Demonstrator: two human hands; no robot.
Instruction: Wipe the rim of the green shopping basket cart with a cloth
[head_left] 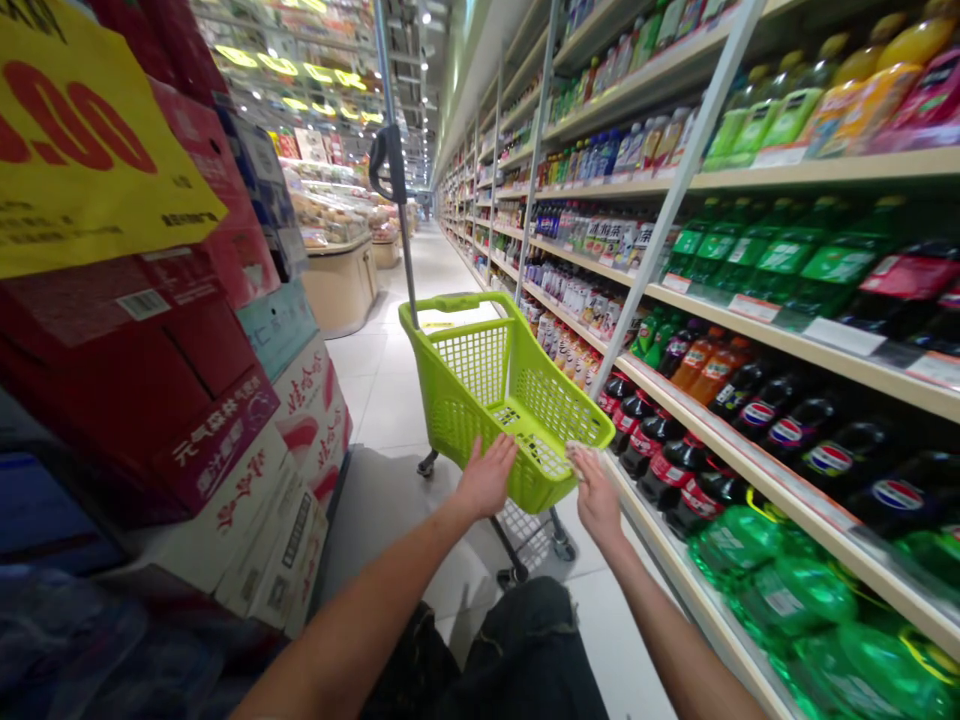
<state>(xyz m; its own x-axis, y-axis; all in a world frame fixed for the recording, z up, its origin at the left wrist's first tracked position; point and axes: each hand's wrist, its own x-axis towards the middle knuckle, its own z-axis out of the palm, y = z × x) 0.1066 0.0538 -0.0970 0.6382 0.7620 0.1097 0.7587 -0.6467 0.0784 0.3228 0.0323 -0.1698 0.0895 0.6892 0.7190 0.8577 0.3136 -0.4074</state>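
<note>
A lime-green plastic shopping basket on wheels [480, 375] stands in the aisle in front of me, with a tall grey pull handle [390, 165] rising at its far end. My left hand [487, 478] rests on the near rim of the basket, fingers stretched forward and open. My right hand [594, 492] touches the near right corner of the rim, fingers extended along it. Neither hand holds anything. The basket looks empty apart from a yellowish item near its far end.
Shelves of soda bottles [780, 430] run along the right. Stacked red and white cartons [225, 420] with a yellow price sign [82, 140] line the left. A round bakery counter [341, 270] stands further ahead on the left. White tiled floor [390, 400] runs down the aisle.
</note>
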